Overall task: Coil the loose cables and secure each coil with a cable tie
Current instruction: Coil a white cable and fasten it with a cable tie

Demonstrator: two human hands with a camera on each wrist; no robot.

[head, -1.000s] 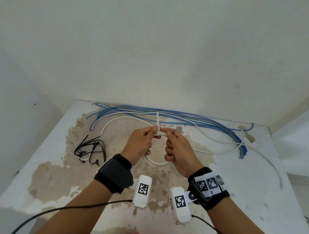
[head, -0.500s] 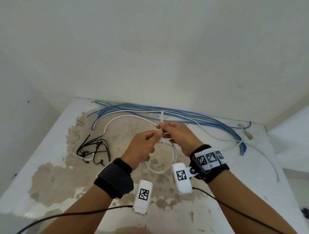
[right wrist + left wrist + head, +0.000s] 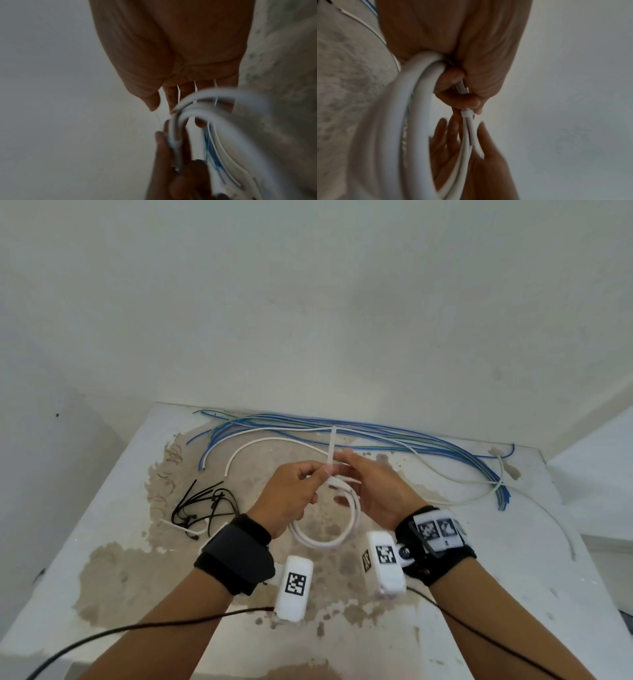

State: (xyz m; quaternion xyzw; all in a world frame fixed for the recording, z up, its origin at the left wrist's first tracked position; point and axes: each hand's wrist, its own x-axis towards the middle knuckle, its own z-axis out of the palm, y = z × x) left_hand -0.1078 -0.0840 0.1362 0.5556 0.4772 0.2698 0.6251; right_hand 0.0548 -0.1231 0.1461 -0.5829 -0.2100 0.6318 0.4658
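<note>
A white cable coil [image 3: 327, 537] hangs in the air between my hands over the table. A white cable tie [image 3: 332, 441] is looped round its top, with the tail sticking straight up. My left hand [image 3: 323, 474] pinches the tie at its head [image 3: 467, 113], and the coil [image 3: 412, 108] runs under its curled fingers. My right hand [image 3: 346, 470] lies over the coil's top from the right. Its fingers [image 3: 187, 93] are straight, with the coil [image 3: 214, 97] against them. The right wrist view is blurred.
Loose blue cables [image 3: 376, 436] and a white cable [image 3: 267, 441] lie along the back of the stained white table [image 3: 513, 594], close to the wall. A pile of black cable ties [image 3: 205, 505] lies to the left. Another white cable [image 3: 555, 525] trails off to the right.
My right hand has let go of its pinch on the tie and moved over the coil's top with straight fingers. The left hand keeps its hold.
</note>
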